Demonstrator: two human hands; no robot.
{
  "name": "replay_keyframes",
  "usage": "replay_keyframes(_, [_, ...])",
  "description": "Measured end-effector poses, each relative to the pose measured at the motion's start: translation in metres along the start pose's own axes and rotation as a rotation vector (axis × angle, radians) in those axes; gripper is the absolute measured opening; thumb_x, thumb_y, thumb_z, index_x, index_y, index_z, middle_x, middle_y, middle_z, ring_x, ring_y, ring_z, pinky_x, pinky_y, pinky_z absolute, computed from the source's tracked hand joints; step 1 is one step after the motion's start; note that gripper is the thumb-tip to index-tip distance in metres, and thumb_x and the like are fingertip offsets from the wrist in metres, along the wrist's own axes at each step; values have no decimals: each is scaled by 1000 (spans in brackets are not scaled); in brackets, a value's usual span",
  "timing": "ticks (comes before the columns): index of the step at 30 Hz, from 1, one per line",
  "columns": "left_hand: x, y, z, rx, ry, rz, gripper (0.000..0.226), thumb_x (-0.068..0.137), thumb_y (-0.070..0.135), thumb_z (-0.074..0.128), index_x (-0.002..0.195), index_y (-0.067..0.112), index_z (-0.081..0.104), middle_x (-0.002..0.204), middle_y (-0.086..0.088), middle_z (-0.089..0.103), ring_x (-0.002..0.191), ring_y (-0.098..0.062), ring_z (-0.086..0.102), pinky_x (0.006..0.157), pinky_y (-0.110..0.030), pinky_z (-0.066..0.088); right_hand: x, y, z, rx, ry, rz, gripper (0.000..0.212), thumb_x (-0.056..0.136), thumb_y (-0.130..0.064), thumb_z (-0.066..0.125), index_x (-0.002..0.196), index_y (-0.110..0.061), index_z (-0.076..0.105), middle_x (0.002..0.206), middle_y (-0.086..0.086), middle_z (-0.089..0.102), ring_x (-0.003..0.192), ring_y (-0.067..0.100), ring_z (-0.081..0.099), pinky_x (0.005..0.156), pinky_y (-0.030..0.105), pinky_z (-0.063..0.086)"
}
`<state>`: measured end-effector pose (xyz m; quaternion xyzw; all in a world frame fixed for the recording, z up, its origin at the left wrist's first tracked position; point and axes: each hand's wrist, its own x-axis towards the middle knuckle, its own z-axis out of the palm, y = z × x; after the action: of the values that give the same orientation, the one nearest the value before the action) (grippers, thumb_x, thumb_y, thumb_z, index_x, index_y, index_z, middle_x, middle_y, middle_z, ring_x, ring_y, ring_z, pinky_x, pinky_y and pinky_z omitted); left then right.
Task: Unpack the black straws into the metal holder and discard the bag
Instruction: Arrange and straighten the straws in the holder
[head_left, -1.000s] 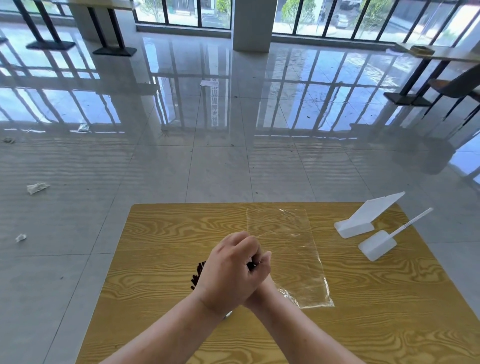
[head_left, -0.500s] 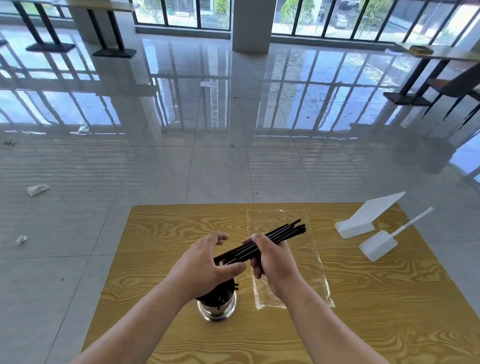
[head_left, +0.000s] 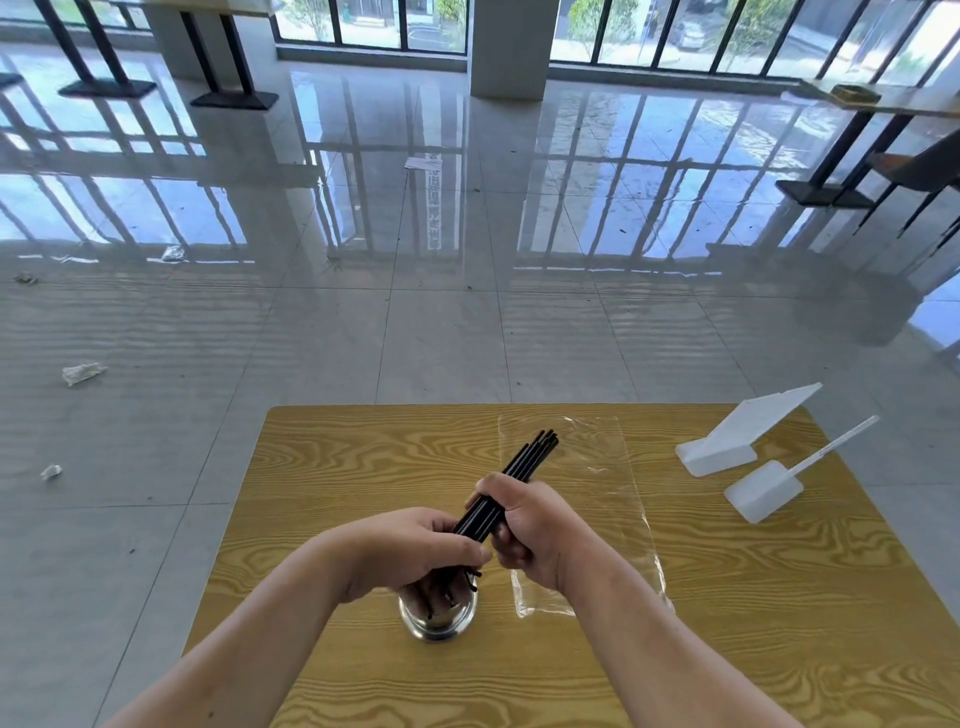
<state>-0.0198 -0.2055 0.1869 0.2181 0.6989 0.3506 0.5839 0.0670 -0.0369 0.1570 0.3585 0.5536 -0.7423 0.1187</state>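
Both hands, left hand (head_left: 415, 545) and right hand (head_left: 524, 525), fingers clamped on black straws (head_left: 519, 473) angled over metal holder (head_left: 437, 616); best to upend the bundle, keep it tight, lower ends inside the rim.

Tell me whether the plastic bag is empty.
Empty: the clear bag lies flat on the table; both hands hold the black straws.

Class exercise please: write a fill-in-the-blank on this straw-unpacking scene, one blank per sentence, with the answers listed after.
1. Both hands grip a bundle of ____ straws.
2. The metal holder stands directly below the ____ hand.
3. The clear bag lies flat on the ____ table.
4. Two ____ plastic stands sit near the table's right edge.

Answers: black; left; wooden; white
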Motion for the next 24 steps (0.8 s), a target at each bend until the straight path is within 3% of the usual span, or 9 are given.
replay_keyframes(4, [0,2,8,-100,72,-41,25,95,40,69,100,16,73,76,-2,73,64,-16,68,63,-30,54,2,2,10,-79,-42,-11,24,94,-32,69,86,-9,70,54,0,50,40,12,37,40,25,30])
replay_keyframes(8, [-3,4,5,-328,108,-93,20,103,27,64,87,15,58,63,-3,53,50,-19,53,49,-28,46,5,5,9,-265,214,-240,40,100,-54,66,118,-18,64,74,-1,66,54,10,55,53,32,46])
replay_keyframes(10, [-3,5,3,-387,140,-130,25,103,28,61,83,17,54,61,-1,49,49,-17,50,49,-26,44,3,14,3,-545,419,-492,45,101,-49,65,137,-26,53,100,-4,68,83,7,64,73,27,53])
replay_keyframes(12, [-4,8,4,-425,145,-163,27,103,29,60,80,17,53,61,-1,48,48,-16,49,47,-25,43,1,24,-5,-913,523,-754,59,97,-31,66,150,-28,41,136,-2,59,127,13,55,109,32,48])
replay_keyframes(15, [-7,14,7,-425,91,-172,27,103,30,59,80,16,58,60,-2,51,47,-16,50,44,-23,43,0,29,-5,-1264,387,-896,79,93,-22,62,164,-32,27,173,6,30,166,34,10,135,52,10])
replay_keyframes(17, [-9,18,8,-422,21,-163,25,103,32,57,85,15,61,61,-3,53,47,-17,51,43,-23,43,-2,28,0,-1336,302,-922,63,95,-30,53,157,-27,44,172,4,37,168,32,3,134,50,-5])
replay_keyframes(19, [-12,21,8,-434,-44,-149,27,102,36,56,86,15,61,62,-5,56,47,-19,53,43,-23,44,-5,24,1,-1315,233,-878,51,94,-37,40,135,-19,63,154,3,61,165,26,22,135,44,-3])
replay_keyframes(22, [-13,19,2,-448,-108,-81,43,98,54,54,79,16,64,68,-8,61,51,-20,56,48,-25,47,-8,14,-1,-1251,191,-854,41,91,-31,36,103,-18,73,110,0,80,121,22,71,128,42,36])
replay_keyframes(24, [-10,15,-2,-465,8,-36,54,95,65,53,73,17,65,68,-6,61,52,-20,55,51,-28,45,-8,9,-5,-1212,203,-813,22,97,-29,48,84,-21,64,83,-7,72,78,18,69,89,36,59])
